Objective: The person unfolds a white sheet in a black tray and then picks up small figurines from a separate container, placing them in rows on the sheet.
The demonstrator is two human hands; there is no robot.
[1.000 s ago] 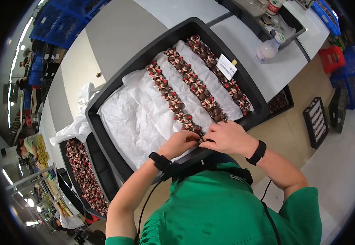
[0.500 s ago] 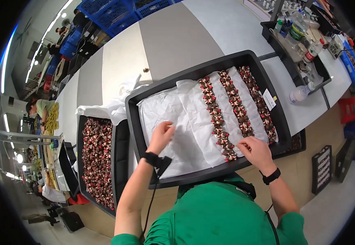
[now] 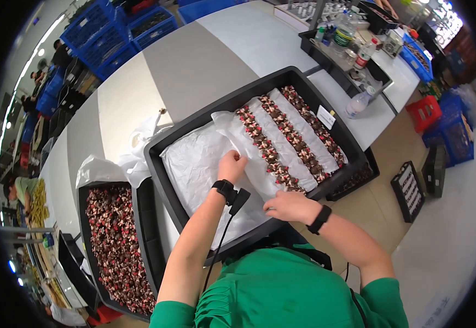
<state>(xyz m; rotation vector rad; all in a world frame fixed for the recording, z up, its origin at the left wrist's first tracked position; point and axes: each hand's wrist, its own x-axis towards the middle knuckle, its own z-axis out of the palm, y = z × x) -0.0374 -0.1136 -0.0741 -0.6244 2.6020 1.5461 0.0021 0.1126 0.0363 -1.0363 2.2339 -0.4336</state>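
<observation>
A black tray (image 3: 224, 98) lies before me, lined with white paper sheets (image 3: 191, 156). Three rows of small brown, cream and red pieces (image 3: 260, 139) run across its right half, with paper between them. My left hand (image 3: 232, 165) is over the middle of the tray, fingers closed at the left edge of the loose white sheet (image 3: 251, 167) beside the nearest row. At the near end of that row, my right hand (image 3: 291, 206) has its fingers closed at the same sheet's lower edge. The fingertips partly hide their grip.
To the left, a second black tray (image 3: 145, 213) holds a heap of the same pieces (image 3: 115, 246). Crumpled white paper (image 3: 139, 145) lies behind it. A black bin with bottles (image 3: 344, 35) and a lying bottle (image 3: 360, 103) are at the far right. Blue crates (image 3: 96, 33) stand beyond the table.
The view has swung, shifting the trays leftward in the picture. My right hand has left the row's near end and moved left to the sheet's edge; my left hand has come closer to the rows.
</observation>
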